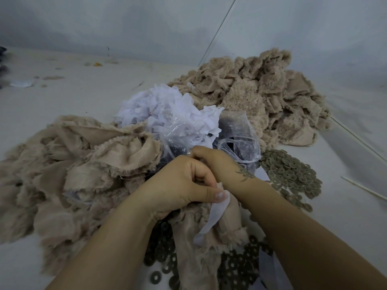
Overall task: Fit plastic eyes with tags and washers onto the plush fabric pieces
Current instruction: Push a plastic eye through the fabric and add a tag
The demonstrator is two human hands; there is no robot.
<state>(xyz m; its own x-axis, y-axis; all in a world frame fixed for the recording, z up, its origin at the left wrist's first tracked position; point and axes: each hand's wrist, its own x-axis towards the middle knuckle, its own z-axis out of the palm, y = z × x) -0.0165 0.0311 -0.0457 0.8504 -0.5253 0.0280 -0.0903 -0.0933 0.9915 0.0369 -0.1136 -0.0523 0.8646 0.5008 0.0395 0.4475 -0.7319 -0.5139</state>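
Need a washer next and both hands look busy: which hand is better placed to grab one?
Probably the right hand. The big washer pile lies just beside its wrist, while the left hand pinches the white tag against the plush piece and seems to be what keeps them together.

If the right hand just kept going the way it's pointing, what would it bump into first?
Most likely the clear plastic bag holding dark pieces: the right hand points away from the person and its knuckles lie right at the bag's crumpled edge. Depth is hard to judge.
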